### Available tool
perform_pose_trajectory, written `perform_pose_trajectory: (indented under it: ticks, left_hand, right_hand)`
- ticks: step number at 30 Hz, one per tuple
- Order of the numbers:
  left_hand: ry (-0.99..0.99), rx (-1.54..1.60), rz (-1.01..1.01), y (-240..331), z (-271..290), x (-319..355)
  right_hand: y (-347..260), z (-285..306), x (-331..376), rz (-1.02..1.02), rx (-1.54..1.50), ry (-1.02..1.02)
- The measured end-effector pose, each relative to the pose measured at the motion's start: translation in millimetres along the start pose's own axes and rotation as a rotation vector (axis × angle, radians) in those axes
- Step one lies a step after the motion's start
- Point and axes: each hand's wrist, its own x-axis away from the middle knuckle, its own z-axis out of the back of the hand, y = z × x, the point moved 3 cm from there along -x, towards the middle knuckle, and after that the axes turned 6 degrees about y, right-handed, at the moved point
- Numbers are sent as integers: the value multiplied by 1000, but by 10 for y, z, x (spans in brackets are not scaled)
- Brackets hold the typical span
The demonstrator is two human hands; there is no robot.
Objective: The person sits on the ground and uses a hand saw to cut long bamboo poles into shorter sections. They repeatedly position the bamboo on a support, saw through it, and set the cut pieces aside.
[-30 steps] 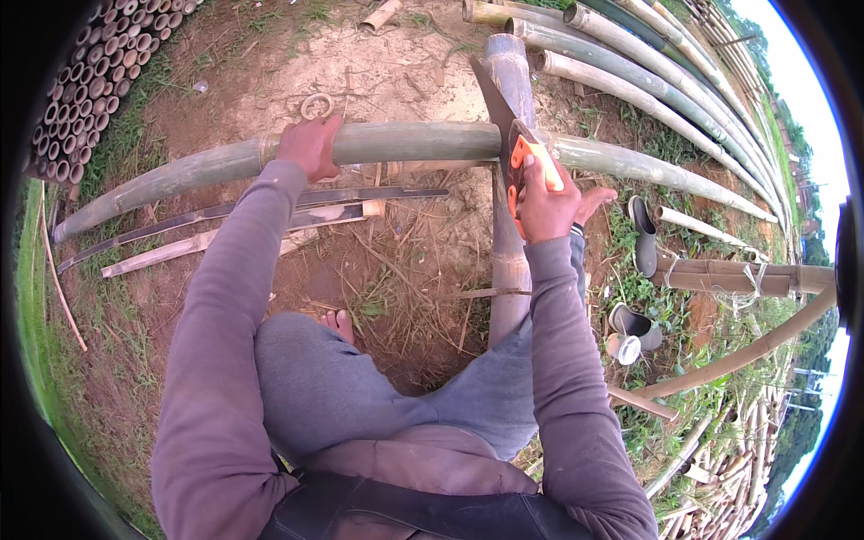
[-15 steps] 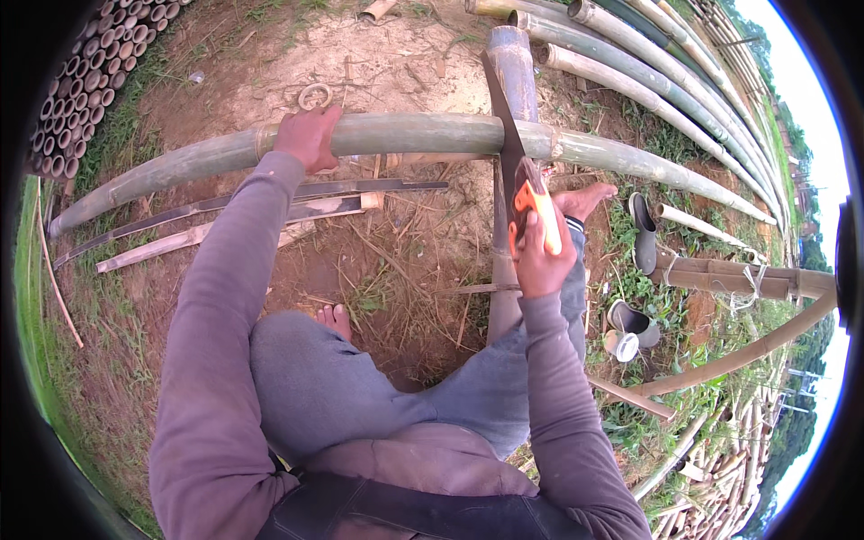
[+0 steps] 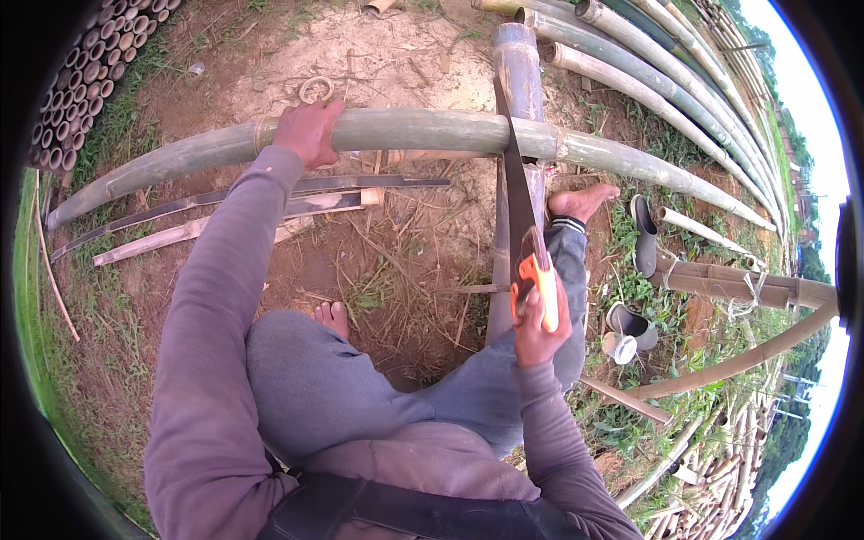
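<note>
A: What is the right hand [image 3: 543, 328] doing?

B: It is closed around the orange handle of a saw [image 3: 519, 189]. The blade runs forward from that hand, slanting slightly left, and lies across a bamboo pole [image 3: 414, 130]. The tip reaches past the pole's far side. I cannot tell how deep the cut goes.

A: And the left hand [image 3: 309, 135]?

B: Set on the same pole, well to the left of the blade, partly closed with its fingers curled over the top. The underside of that grip is hidden.

A: What supports the pole?

B: A thick bamboo length [image 3: 517, 63] crosses beneath it, ahead of the right hand.

A: Anything else near the left hand?

B: A cut bamboo ring [image 3: 316, 89] lies on the ground just beyond it, and split bamboo strips [image 3: 333, 184] lie on the near side, partly behind the forearm.

A: To the right of the right hand?

B: A bare foot [image 3: 583, 202], ahead and a little right; grey clogs [image 3: 643, 236] farther right; and more bamboo poles [image 3: 621, 81] lying well ahead.
</note>
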Motion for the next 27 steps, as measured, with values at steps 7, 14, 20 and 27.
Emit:
perform_pose_trajectory:
  ticks: [7, 14, 20, 27]
  left_hand:
    - [2, 16, 7, 64, 139, 52]
    - [48, 16, -22, 19, 17, 20]
    - [0, 36, 17, 36, 43, -3]
    - [32, 2, -24, -16, 67, -2]
  right_hand:
    - [21, -699, -1020, 14, 124, -36]
    - [-203, 705, 998, -174, 209, -104]
    - [-132, 608, 963, 235, 351, -276]
    - [-726, 1210, 1252, -227, 191, -28]
